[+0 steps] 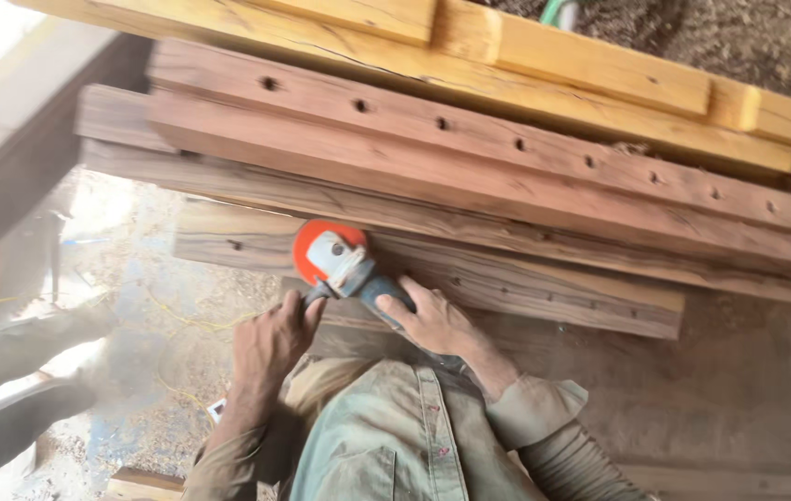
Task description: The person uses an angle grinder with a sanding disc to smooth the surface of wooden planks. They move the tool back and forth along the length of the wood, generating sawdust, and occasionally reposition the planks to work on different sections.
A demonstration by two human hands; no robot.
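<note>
A person's left hand curls its fingers around the side handle of an angle grinder, while the right hand wraps the grinder's body, fingers closed on it. The grinder's orange guard meets the near edge of a weathered plank. Beyond, drilled reddish beams and pale yellow timbers stack upward. Sawdust-strewn floor lies open to the right.
</note>
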